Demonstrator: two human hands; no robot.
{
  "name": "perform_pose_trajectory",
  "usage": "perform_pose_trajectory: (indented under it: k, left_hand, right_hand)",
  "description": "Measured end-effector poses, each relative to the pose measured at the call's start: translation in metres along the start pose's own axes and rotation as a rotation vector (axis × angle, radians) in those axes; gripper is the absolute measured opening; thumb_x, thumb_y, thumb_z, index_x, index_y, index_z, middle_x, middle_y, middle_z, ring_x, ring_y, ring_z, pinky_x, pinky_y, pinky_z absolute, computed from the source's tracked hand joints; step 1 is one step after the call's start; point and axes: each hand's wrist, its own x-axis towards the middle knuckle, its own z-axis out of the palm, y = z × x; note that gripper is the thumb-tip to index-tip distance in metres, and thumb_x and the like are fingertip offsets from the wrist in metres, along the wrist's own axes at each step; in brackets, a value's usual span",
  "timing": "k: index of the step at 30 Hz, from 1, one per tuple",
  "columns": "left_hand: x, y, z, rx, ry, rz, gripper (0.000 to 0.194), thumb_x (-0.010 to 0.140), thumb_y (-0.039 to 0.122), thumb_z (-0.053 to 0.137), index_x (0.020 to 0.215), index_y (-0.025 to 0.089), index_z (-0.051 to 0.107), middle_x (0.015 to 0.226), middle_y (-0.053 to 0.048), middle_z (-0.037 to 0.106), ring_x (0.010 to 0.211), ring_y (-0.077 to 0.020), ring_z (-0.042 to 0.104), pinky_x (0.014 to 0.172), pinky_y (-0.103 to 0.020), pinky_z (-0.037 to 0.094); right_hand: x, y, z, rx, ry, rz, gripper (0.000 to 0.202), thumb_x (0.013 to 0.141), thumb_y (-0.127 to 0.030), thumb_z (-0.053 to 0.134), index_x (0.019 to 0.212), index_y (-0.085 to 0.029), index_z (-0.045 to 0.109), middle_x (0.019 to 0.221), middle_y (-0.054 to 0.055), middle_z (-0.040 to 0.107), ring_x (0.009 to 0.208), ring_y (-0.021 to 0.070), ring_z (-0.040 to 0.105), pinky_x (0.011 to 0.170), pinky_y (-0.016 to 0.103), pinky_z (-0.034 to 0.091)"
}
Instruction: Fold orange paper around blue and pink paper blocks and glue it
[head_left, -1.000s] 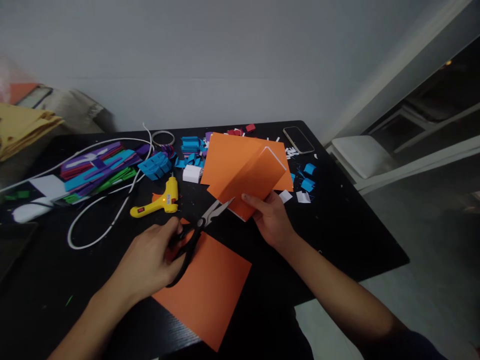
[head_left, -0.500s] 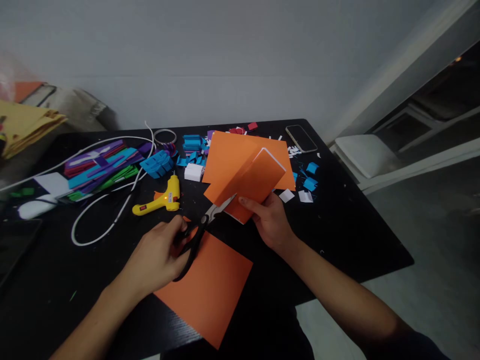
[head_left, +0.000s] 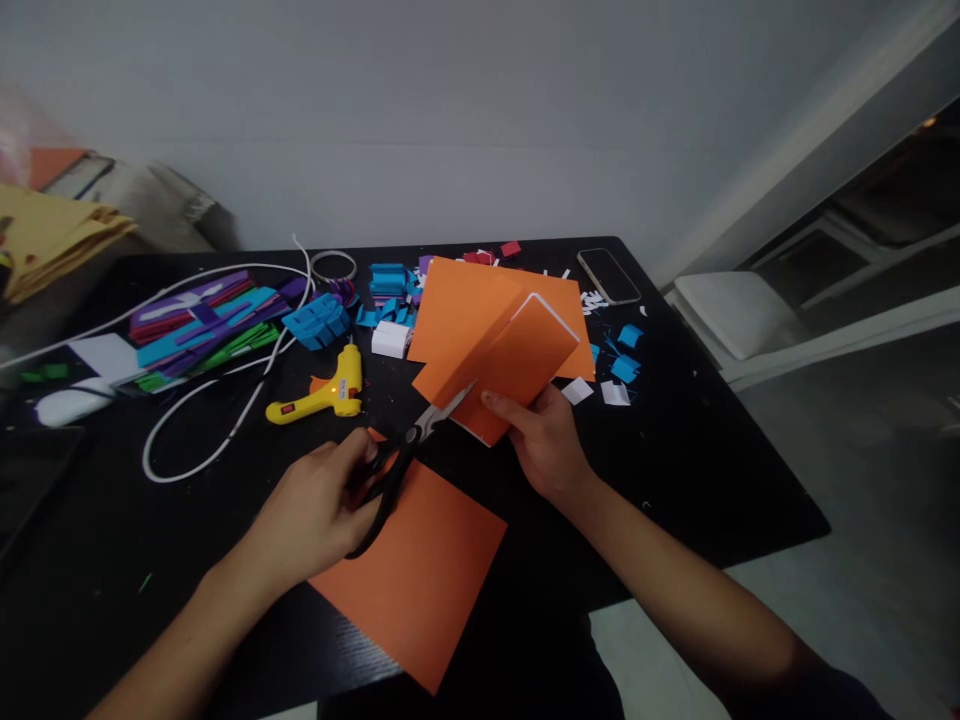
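Observation:
My left hand [head_left: 322, 495] is closed round the black handles of a pair of scissors [head_left: 411, 436], whose blades are parted at the folded orange paper [head_left: 529, 350]. My right hand [head_left: 547, 435] pinches the lower edge of that paper, thumb on top and fingers behind. Under the scissors, an orange sheet [head_left: 435, 570] lies on the black table near its front edge. Another orange sheet [head_left: 457, 300] lies behind the held paper, which partly covers it.
A yellow glue gun [head_left: 330, 390], a white cable [head_left: 154, 440] and bundled coloured paper strips [head_left: 210, 320] lie on the left. Blue pieces [head_left: 319, 320] and a white stack [head_left: 390, 340] sit mid-table. A phone [head_left: 609, 276] lies at the back right.
The view has shifted slightly. Both hands keep their grips, and the scissors and held paper stay in nearly the same position.

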Motion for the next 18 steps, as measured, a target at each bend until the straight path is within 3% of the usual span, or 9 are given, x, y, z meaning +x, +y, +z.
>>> perform_pose_trajectory:
  k: [18]
  left_hand:
    - [0.0006,-0.0034,0.0012,-0.011,-0.002,-0.025,0.015,0.081,0.037,0.054,0.078,0.025,0.045,0.061,0.003,0.054,0.055,-0.0175,0.052,0.054,-0.027,0.037]
  right_hand:
    - [-0.0014,-0.0022,0.0014,-0.002,0.017,0.014,0.037,0.069,-0.027,0.093,0.102,-0.025,0.076,0.112,0.004,0.081,0.111,0.0309,0.075,0.105,0.052,0.058]
